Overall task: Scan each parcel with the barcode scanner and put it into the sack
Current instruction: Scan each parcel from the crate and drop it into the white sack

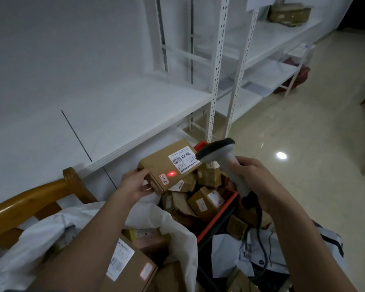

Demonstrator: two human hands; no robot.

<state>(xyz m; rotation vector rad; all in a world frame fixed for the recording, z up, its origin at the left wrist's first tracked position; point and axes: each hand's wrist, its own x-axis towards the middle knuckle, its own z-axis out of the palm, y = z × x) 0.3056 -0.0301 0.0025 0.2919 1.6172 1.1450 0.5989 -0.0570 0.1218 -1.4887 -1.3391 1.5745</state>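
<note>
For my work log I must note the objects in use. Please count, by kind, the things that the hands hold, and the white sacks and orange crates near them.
Cardboard parcel, held by the left hand: 1
Barcode scanner, held by the right hand: 1
White sack: 1
Orange crate: 1
Total: 4

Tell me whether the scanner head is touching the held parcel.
Cannot tell. In the head view, the scanner head overlaps the parcel corner; no gap or contact shows.

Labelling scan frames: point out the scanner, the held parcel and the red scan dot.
barcode scanner (219, 151), head view, on its grey head.
held parcel (160, 165), head view, on its bare cardboard top.
red scan dot (172, 173), head view, on the glow's centre.
</note>
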